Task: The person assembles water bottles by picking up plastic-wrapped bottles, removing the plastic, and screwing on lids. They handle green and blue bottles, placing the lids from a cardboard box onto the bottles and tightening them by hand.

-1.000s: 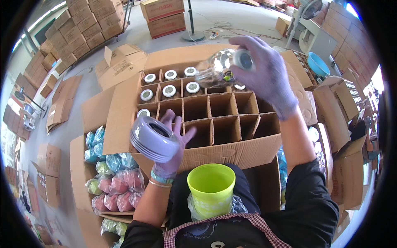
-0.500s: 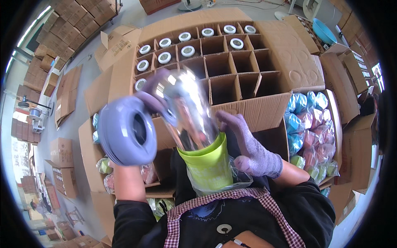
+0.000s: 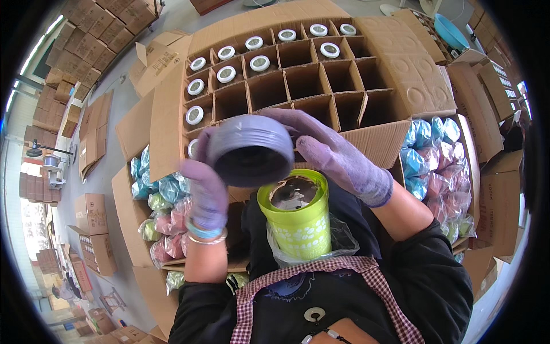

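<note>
My gloved left hand (image 3: 205, 186) grips the left side of a grey-purple, threaded plastic ring (image 3: 247, 135) with a dark opening. At the ring's right side, my gloved right hand (image 3: 346, 163) holds it too, fingers over the far rim and thumb in front. Just below the ring, a lime-green cup (image 3: 301, 232) with a pale print stands upright before my apron. A shiny metal liner (image 3: 295, 194) sits inside the cup, with only its upper part showing. Clear plastic film (image 3: 345, 243) lies around the cup's base. The ring is held above the cup, apart from it.
Ahead stands an open carton with cardboard dividers (image 3: 303, 78); several cells hold white-rimmed round tops (image 3: 259, 63). Bagged blue, pink and green items fill boxes at the left (image 3: 172, 226) and right (image 3: 432, 166). Stacked cartons (image 3: 94, 37) stand far left, and a blue basin (image 3: 451, 31) far right.
The metal liner has gone down into the green cup. My left hand has brought the ring rightward over the cup, and my right hand has moved up from beside the cup onto the ring.
</note>
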The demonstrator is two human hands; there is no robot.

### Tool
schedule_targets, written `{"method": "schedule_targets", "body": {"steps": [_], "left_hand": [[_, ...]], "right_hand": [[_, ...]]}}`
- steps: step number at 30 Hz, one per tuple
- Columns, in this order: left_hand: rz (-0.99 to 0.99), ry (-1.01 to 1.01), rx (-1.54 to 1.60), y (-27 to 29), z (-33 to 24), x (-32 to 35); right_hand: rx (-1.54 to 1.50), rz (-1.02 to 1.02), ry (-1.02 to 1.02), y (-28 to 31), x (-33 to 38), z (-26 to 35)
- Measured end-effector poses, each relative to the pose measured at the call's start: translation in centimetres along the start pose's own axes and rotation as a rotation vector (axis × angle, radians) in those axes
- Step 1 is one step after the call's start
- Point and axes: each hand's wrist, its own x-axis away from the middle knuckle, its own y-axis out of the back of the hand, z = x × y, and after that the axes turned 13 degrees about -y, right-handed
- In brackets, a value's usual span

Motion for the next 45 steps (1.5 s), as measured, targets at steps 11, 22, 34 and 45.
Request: {"method": "schedule_targets", "body": {"steps": [11, 22, 34, 45], "left_hand": [[0.519, -0.412, 0.299, -1.8, 2.3, 1.5], [0.531, -0.487, 0.156, -1.2, 1.3, 3.1], [0.374, -0.29, 0.093, -2.6, 2.2, 5.6], [0.232, 0.091, 0.369, -1.7, 7.9, 6.5]], "right_hand": [[0.494, 0.119, 0.328, 4.1, 1.4, -2.8], [0.383, 0.19, 0.333, 3.9, 1.4, -5.0], [0.486, -0.16, 0.27, 0.8, 3.1, -5.0], [0.728, -0.038, 0.52, -3.2, 5.7, -0.9]]}}
